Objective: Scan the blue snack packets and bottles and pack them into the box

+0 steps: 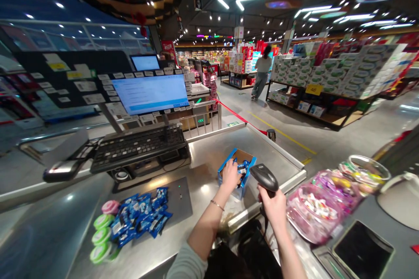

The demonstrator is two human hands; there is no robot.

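A blue cardboard box (234, 153) stands on the metal counter, its top open. Small blue packets (243, 167) lie inside it. My left hand (231, 175) reaches into the box and touches the packets. Its fingertips are hidden among them, so I cannot make out whether it grips any. A black handheld barcode scanner (264, 178) is in my right hand (274, 205), fingers wrapped round its handle, its head near the box's right side. On the left of the counter a pile of loose blue packets (140, 216) lies partly on a dark flat panel (178, 198).
Several green-lidded round tubs (101, 236) and a pink one (110, 207) stand beside the pile. A keyboard (137, 141) and a monitor (152, 93) are behind. Pink candy containers (316, 209) stand at right, near a dark screen (362, 248). A person (262, 72) is in the aisle.
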